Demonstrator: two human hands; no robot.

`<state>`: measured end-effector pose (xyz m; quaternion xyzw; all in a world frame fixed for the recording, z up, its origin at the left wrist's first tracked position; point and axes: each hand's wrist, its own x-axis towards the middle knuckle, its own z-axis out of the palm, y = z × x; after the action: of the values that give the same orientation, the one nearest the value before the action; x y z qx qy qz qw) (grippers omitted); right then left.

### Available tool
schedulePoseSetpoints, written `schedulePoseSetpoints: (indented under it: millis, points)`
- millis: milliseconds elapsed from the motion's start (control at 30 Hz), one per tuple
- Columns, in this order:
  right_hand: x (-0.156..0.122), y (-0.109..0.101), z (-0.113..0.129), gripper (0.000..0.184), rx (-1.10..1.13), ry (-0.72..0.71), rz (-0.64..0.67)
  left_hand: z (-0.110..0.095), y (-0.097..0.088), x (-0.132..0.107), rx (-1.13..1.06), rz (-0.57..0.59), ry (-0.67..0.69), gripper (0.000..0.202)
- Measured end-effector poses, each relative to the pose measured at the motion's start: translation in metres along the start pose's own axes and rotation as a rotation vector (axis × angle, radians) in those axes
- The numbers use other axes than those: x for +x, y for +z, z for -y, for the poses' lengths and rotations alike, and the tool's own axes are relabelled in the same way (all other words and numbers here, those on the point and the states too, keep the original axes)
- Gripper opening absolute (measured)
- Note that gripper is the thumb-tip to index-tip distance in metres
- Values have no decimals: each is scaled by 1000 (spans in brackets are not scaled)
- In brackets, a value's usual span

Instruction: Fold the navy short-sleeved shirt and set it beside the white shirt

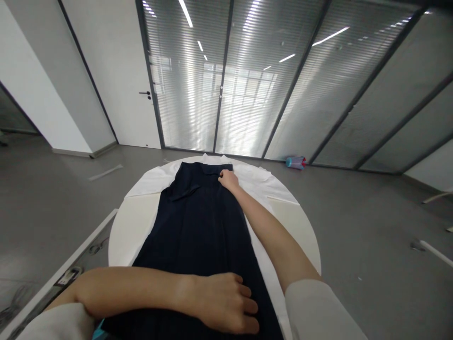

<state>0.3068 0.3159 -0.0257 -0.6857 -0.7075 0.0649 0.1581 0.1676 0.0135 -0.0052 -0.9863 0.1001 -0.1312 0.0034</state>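
Note:
A long dark navy garment (198,226) lies flat and lengthwise on a round white table (283,226), over a white cloth (148,182) that spreads out under its far end. My right hand (228,179) rests at the far edge of the navy garment, near its right corner, with the fingers mostly hidden. My left hand (226,302) lies across the near part of the navy fabric, its fingers slightly apart and holding no visible fold.
A blue-and-red cylindrical object (295,163) lies on the grey floor by a glass partition (219,80) with blinds. A white door (116,71) stands at the far left. A long white-edged board (60,255) runs along the lower left.

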Motion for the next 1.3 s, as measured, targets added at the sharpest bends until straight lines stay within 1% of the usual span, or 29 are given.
schedulePoseSetpoints:
  millis: [100,200,367,533,633,767,867,933,967,1000,1067,1133,1200,1233,1300]
  points:
    - [-9,18,13,30,-39,17,38,-3,4,-2,-7,0,1,14]
    - [-12,27,15,31,-34,31,55,-7,10,-5,-27,2,-17,15]
    - [-9,25,11,32,0,19,43,-13,16,-12,-53,16,8,14]
    - [-11,27,9,33,58,-38,-11,-13,9,-15,-70,14,15,16]
    - [-13,31,9,32,62,-60,17,-14,8,-18,-72,6,10,16]
    - [-14,36,9,31,57,-41,36,-17,15,-20,-77,35,-5,17]
    - [-15,34,9,29,68,-51,43,-17,18,-19,-118,42,-4,15]
    - [-16,31,8,34,83,-82,22,-12,15,-18,-173,32,-15,22]
    - [-16,29,7,37,84,-96,-5,-6,12,-18,-195,21,-46,27]
    - [-17,28,6,41,77,-103,-41,2,9,-17,-206,9,-99,30]
    - [-18,25,2,43,36,-105,-106,23,3,-15,-193,-16,-251,30]
    - [-18,25,-2,44,-25,-124,-118,47,3,-13,-155,-33,-386,26]
    - [-17,26,-7,49,-96,-174,-85,64,10,-13,-121,-47,-447,27]
    - [-16,28,-10,53,-132,-199,-61,69,16,-13,-110,-53,-453,34]
    - [-11,32,-13,61,-188,-227,-10,71,29,-15,-116,-52,-444,55]
